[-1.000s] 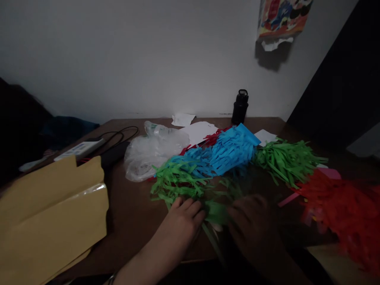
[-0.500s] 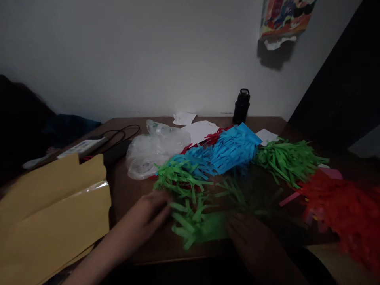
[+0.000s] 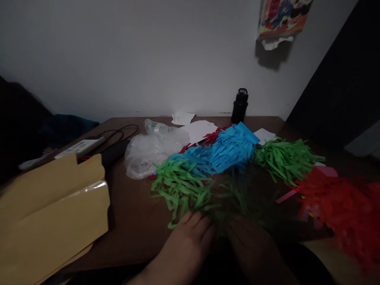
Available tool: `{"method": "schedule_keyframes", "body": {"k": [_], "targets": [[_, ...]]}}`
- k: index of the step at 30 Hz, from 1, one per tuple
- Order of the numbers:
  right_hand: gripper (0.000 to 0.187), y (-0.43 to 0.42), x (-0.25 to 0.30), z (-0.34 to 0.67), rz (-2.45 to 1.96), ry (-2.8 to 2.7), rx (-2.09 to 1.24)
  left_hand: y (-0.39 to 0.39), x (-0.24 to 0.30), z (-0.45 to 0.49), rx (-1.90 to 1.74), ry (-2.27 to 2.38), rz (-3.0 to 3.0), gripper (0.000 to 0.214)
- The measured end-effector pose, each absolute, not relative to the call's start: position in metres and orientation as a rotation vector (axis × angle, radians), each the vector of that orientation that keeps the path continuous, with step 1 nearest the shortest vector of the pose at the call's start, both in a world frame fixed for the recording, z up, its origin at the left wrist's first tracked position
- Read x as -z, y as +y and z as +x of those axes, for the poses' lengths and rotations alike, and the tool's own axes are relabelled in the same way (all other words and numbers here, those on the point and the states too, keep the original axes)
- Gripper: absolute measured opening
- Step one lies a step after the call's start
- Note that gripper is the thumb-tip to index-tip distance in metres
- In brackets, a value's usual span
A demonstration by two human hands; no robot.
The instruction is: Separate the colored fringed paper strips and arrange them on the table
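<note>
Though stretched out leftward half a second ago, noted now: left hand [image 3: 185,241] back and flat, fingers together, on green fringe [image 3: 181,190] just nearer than blue fringe [image 3: 228,152]; right hand [image 3: 252,247] alongside in shadow, grip not discernible; judged a return to two-handed pressing

green paper fringe [image 3: 181,186], shredded strips, lying flat at table's near edge

Left hand [image 3: 186,240] back at green fringe [image 3: 180,186]
</note>
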State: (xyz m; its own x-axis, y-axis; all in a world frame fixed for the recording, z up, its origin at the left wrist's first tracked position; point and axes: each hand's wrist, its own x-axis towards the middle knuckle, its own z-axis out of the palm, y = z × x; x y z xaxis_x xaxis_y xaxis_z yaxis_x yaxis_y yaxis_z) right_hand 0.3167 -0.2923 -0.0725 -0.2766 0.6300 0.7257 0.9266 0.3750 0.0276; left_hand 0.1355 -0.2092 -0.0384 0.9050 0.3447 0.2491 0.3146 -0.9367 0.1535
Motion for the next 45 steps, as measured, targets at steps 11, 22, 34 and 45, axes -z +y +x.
{"method": "schedule_keyframes", "body": {"k": [11,22,34,45], "targets": [[0.048,-0.294,0.077,0.338,-1.561,-1.921,0.422,-0.191,0.043,0.126,-0.489,0.721,2.709,0.02],[0.033,-0.277,0.074,0.334,-1.992,-1.733,0.504,-0.181,0.032,0.149,-0.169,1.117,2.884,0.026],[0.028,-0.274,0.065,0.322,-1.471,-1.99,0.332,-0.181,0.031,0.151,-0.295,1.001,2.859,0.014],[0.018,-0.278,0.066,0.323,-1.473,-2.021,0.278,-0.189,0.032,0.134,-0.488,0.473,2.902,0.02]]}}
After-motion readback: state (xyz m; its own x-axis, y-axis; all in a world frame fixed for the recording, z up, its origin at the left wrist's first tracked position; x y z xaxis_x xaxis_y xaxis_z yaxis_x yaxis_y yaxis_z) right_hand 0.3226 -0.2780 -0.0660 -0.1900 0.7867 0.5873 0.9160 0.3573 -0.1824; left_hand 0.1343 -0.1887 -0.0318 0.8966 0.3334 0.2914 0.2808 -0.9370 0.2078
